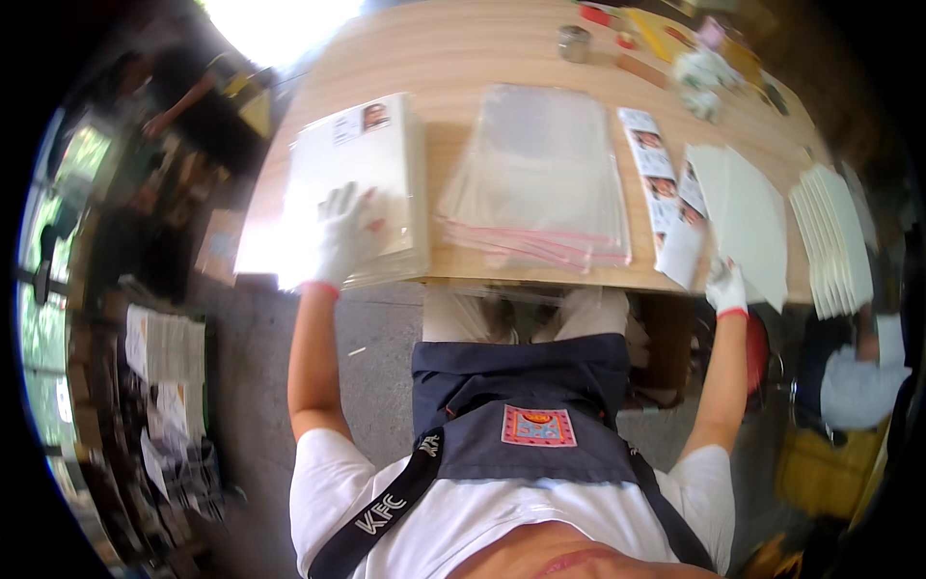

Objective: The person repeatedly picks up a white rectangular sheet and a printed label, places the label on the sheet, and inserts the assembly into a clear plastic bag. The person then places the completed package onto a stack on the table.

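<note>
My left hand (347,234), in a white glove with a red cuff, lies flat with fingers spread on a thick stack of white printed sheets (371,154) at the left of the wooden table (463,48). My right hand (725,287), gloved the same way, grips the lower edge of a white sheet (748,217) at the table's right front edge. A pile of clear plastic sleeves (540,179) lies between the two hands. Strips of small photo prints (656,174) sit just left of the held sheet.
A fanned stack of white sheets (834,241) lies at the far right. A metal cup (575,42) and small coloured items stand at the table's far edge. Another person's gloved hands (702,77) work at the back right. Stacks of paper (169,352) lie on the floor left.
</note>
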`<state>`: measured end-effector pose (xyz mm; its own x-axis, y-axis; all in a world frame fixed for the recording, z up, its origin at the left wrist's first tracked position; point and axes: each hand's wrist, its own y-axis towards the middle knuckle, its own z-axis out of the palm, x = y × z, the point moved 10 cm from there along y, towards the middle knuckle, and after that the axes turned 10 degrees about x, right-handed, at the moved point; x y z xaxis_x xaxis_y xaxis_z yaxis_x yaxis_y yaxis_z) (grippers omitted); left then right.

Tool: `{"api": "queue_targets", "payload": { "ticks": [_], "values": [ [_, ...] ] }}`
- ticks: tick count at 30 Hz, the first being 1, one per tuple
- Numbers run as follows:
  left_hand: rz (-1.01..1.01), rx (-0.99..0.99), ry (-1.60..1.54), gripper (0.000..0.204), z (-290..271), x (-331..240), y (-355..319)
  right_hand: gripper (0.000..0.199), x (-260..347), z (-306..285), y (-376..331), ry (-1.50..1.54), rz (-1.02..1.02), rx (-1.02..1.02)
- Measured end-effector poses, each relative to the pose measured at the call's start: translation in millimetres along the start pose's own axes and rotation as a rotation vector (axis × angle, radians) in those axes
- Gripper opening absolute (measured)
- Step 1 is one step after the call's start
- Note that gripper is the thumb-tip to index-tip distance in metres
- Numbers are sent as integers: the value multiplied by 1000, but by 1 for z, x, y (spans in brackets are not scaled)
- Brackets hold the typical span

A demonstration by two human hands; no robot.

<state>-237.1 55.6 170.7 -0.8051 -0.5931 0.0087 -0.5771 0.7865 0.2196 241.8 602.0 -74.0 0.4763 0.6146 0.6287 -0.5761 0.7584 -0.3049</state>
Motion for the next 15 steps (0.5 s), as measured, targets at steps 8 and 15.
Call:
{"api": "queue_targets", "payload": {
  "ticks": [8,15],
  "values": [
    [335,77,-291,45,0,-136,-9,33,42,25,-34,-13,-251,-361],
    [673,271,-196,52,137,-245,11,24,144,-84,7,-242,-304,-335]
  ]
}}
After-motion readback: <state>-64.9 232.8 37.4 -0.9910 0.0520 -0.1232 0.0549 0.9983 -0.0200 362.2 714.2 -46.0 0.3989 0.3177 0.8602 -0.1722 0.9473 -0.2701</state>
